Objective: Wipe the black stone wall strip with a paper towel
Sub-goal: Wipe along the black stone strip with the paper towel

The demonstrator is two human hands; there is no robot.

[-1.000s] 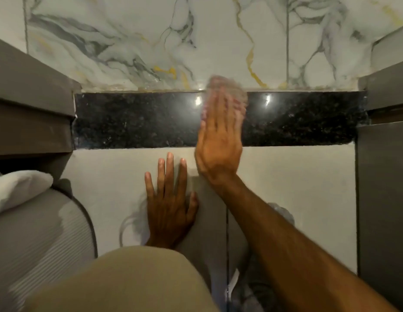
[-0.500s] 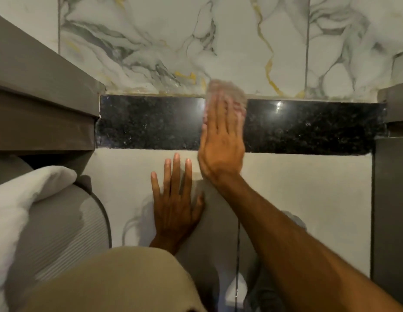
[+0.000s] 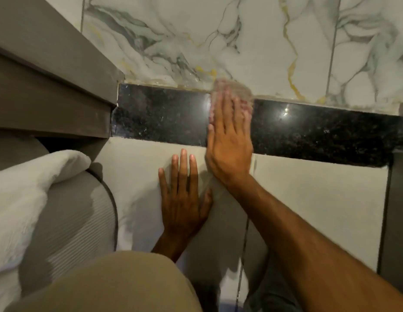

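A glossy black speckled stone strip (image 3: 160,118) runs across the wall between marbled tiles above and plain pale tiles below. My right hand (image 3: 229,140) lies flat against the strip near its middle, fingers together and pointing up. It presses a thin paper towel (image 3: 232,88) to the stone; the towel's blurred edge shows past my fingertips at the strip's upper border. My left hand (image 3: 184,197) rests flat on the pale tile below, fingers spread, holding nothing.
A grey cabinet or ledge (image 3: 50,91) juts out at the left, meeting the strip's left end. A white towel (image 3: 23,194) lies over a ribbed grey object (image 3: 79,221) at lower left. A dark grey panel (image 3: 398,210) borders the right side.
The view has shifted so the wall sits further right and lower. My right hand stays pressed on the strip's middle with blurred fingertips; my left hand keeps its place on the pale tile.
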